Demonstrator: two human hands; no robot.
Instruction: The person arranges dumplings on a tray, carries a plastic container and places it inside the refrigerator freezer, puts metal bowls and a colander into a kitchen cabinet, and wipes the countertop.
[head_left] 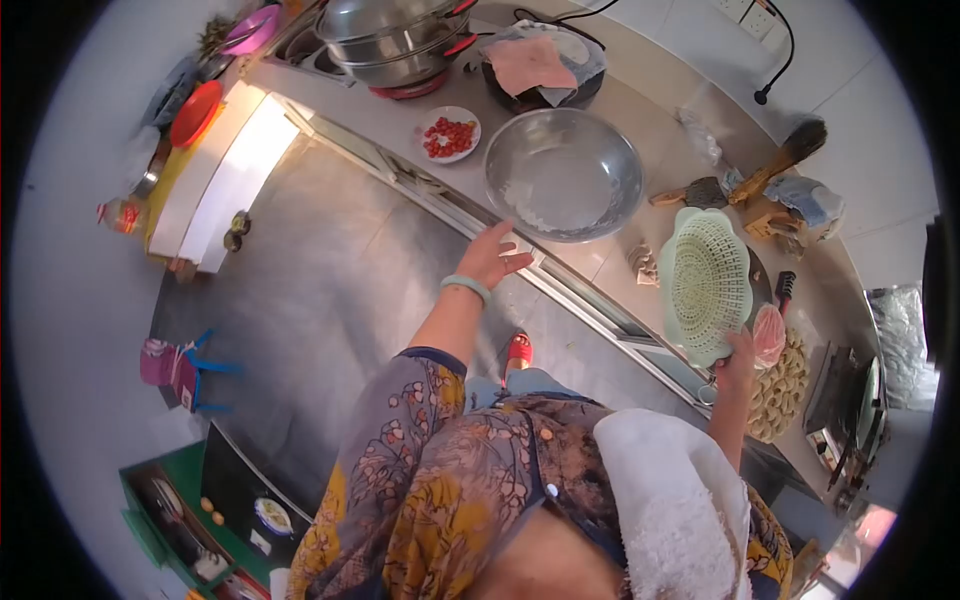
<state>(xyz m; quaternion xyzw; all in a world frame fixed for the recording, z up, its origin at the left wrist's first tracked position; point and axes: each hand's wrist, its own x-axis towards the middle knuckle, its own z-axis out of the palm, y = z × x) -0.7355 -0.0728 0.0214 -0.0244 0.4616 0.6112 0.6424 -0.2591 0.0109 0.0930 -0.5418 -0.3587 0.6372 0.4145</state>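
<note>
My right hand [736, 362] grips the lower rim of a pale green plastic colander [706, 280], which is tilted up over the counter's right part. A bracelet circles the wrist of my left hand [490, 258], whose fingers are apart with nothing in them. That hand is just in front of the counter edge, below a wide metal basin [565, 172] with white residue on its inside. Beside the colander lie a pink plastic bag [768, 337] and many shaped dough pieces [782, 388].
A plate of cut red pieces [450, 135] stands left of the basin. Behind are a steamer pot [392, 50] and a dark pan with a pink cloth [530, 66]. A brush [790, 155] and a cleaver [700, 193] lie right. A small purple-and-blue chair [180, 368] stands left.
</note>
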